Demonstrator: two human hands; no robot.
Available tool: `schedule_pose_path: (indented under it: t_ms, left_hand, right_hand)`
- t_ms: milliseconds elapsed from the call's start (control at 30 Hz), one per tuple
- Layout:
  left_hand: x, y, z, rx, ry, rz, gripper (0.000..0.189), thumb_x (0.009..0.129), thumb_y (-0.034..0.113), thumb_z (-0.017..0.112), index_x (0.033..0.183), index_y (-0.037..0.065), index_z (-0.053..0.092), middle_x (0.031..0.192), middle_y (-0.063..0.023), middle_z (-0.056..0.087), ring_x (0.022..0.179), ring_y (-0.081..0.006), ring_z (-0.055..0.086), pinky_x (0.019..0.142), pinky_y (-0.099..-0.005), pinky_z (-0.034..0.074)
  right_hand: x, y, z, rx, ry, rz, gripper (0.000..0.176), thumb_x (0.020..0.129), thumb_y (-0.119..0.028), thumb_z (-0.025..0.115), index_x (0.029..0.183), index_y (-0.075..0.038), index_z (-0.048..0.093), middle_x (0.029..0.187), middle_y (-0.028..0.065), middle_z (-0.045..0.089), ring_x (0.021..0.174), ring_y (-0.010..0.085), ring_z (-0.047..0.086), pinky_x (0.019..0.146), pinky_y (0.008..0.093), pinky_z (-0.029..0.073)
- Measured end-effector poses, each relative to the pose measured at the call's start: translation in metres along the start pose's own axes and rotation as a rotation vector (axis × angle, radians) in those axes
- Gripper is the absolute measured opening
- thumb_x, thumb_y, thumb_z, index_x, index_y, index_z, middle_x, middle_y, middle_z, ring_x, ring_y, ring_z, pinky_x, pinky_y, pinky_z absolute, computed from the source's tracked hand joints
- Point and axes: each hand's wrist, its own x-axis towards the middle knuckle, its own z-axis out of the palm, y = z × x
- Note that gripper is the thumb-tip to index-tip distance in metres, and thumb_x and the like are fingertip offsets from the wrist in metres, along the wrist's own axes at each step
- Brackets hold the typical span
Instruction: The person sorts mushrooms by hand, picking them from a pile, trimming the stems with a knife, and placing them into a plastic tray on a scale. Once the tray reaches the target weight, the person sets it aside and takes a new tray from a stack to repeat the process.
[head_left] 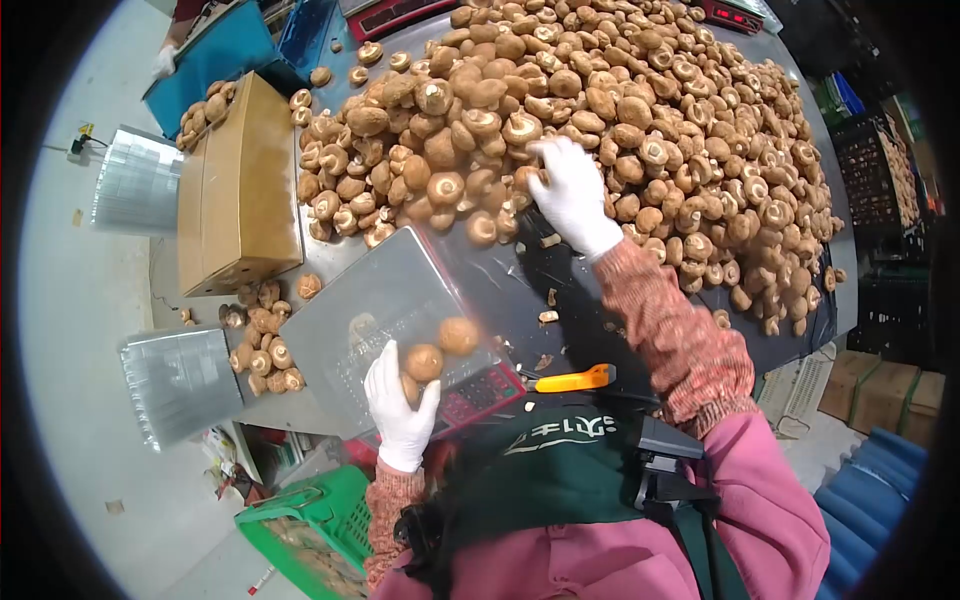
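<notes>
My left hand (402, 412), in a white glove, is at the near edge of a clear plastic tray (350, 290). Its thumb and fingers curve around a brown mushroom (409, 390). Two more mushrooms, one touching that one (423, 362) and one farther right (458, 336), lie in the tray. Under the tray's near side shows a red scale with a keypad (485, 395). My right hand (574, 200), also gloved, reaches to the near edge of a large mushroom pile (640, 120). Its thumb and fingers are apart beside a mushroom (524, 178).
An orange-handled cutter (575, 380) lies on the dark table near my body, among stem scraps. A cardboard box (240, 190) stands at the left, beside stacked clear trays (140, 185). Loose mushrooms (265, 340) lie at the table's left edge, above a green basket (300, 520).
</notes>
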Motion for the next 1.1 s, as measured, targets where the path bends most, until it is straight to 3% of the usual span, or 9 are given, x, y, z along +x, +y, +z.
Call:
schedule_pose_path:
  t_ms: [200, 267, 367, 600, 733, 867, 1000, 1067, 1100]
  left_hand:
    - [-0.001, 0.001, -0.012, 0.005, -0.045, -0.053, 0.084, 0.072, 0.017, 0.082, 0.144, -0.002, 0.044, 0.136, -0.0207, 0.053, 0.123, -0.0391, 0.05, 0.108, -0.0478, 0.037]
    - [-0.007, 0.001, -0.016, 0.061, -0.048, -0.054, 0.083, 0.072, 0.013, 0.081, 0.145, -0.001, 0.044, 0.136, -0.0203, 0.055, 0.126, -0.0374, 0.051, 0.109, -0.0452, 0.038]
    - [-0.008, 0.002, -0.018, 0.034, -0.057, -0.046, 0.068, 0.073, 0.013, 0.081, 0.134, 0.001, 0.055, 0.126, -0.0165, 0.061, 0.118, -0.0358, 0.055, 0.109, -0.0469, 0.038]
    - [-0.007, -0.003, -0.013, -0.25, 0.078, -0.112, 0.048, 0.077, -0.001, 0.078, 0.122, 0.0, 0.062, 0.126, -0.0167, 0.063, 0.115, -0.0314, 0.061, 0.1, -0.0411, 0.048]
    - [-0.01, -0.01, -0.006, -0.283, 0.115, -0.069, 0.047, 0.077, 0.001, 0.078, 0.121, 0.002, 0.063, 0.129, -0.0186, 0.061, 0.117, -0.0341, 0.06, 0.1, -0.0423, 0.048]
    - [-0.017, -0.009, -0.016, -0.091, 0.152, -0.065, 0.046, 0.077, 0.006, 0.079, 0.12, 0.003, 0.064, 0.12, -0.0161, 0.062, 0.111, -0.034, 0.06, 0.097, -0.0402, 0.048]
    - [-0.02, -0.009, -0.019, -0.257, 0.165, -0.157, 0.042, 0.08, 0.001, 0.076, 0.119, 0.0, 0.062, 0.116, -0.0146, 0.063, 0.109, -0.0292, 0.062, 0.097, -0.0371, 0.049]
    - [-0.022, -0.01, -0.018, -0.294, 0.158, -0.19, 0.04, 0.08, 0.003, 0.077, 0.118, 0.0, 0.063, 0.115, -0.0159, 0.064, 0.107, -0.0314, 0.062, 0.096, -0.039, 0.049]
    - [-0.021, -0.012, -0.017, -0.238, 0.156, -0.149, 0.04, 0.081, 0.003, 0.076, 0.118, 0.0, 0.063, 0.116, -0.0162, 0.064, 0.108, -0.0318, 0.062, 0.097, -0.0394, 0.049]
  right_hand:
    - [0.042, 0.041, 0.03, -0.183, -0.001, -0.121, 0.033, 0.077, -0.014, 0.074, 0.108, -0.009, 0.063, 0.102, 0.0077, 0.063, 0.101, 0.0317, 0.059, 0.086, 0.0422, 0.048]
    - [0.038, 0.032, 0.015, 0.136, -0.021, 0.109, 0.027, 0.083, -0.022, 0.073, 0.103, -0.003, 0.067, 0.092, 0.0081, 0.065, 0.089, 0.0266, 0.063, 0.079, 0.04, 0.051]
    - [0.023, 0.034, -0.009, 1.202, -0.249, 0.658, 0.044, 0.095, -0.028, 0.068, 0.128, 0.0, 0.06, 0.107, 0.004, 0.066, 0.094, 0.0101, 0.061, 0.078, 0.0261, 0.051]
    - [-0.007, 0.001, -0.045, 1.845, -0.342, 0.765, 0.048, 0.097, -0.022, 0.065, 0.141, -0.007, 0.052, 0.135, 0.0101, 0.06, 0.114, 0.0237, 0.063, 0.095, 0.0408, 0.054]
    - [-0.015, -0.037, -0.055, 1.659, -0.598, 0.68, 0.047, 0.097, -0.026, 0.065, 0.139, -0.006, 0.053, 0.131, 0.0068, 0.062, 0.117, 0.0219, 0.062, 0.093, 0.0385, 0.054]
    - [-0.027, -0.098, -0.052, 1.082, -0.798, 0.295, 0.04, 0.093, -0.02, 0.059, 0.129, -0.003, 0.06, 0.115, 0.0071, 0.067, 0.104, 0.0152, 0.062, 0.087, 0.0305, 0.05]
    - [-0.04, -0.144, -0.043, 0.921, -0.839, 0.081, 0.033, 0.092, -0.022, 0.057, 0.119, -0.003, 0.063, 0.103, 0.0121, 0.069, 0.092, 0.0228, 0.066, 0.084, 0.0373, 0.053]
    - [-0.062, -0.141, 0.0, 0.606, -0.505, -0.402, 0.027, 0.089, -0.02, 0.059, 0.11, -0.003, 0.064, 0.103, 0.0152, 0.07, 0.09, 0.0293, 0.069, 0.079, 0.041, 0.055]
    - [-0.048, -0.153, -0.011, 0.446, -0.721, -0.349, 0.024, 0.087, -0.02, 0.061, 0.104, -0.005, 0.065, 0.102, 0.015, 0.068, 0.092, 0.0306, 0.067, 0.078, 0.0419, 0.053]
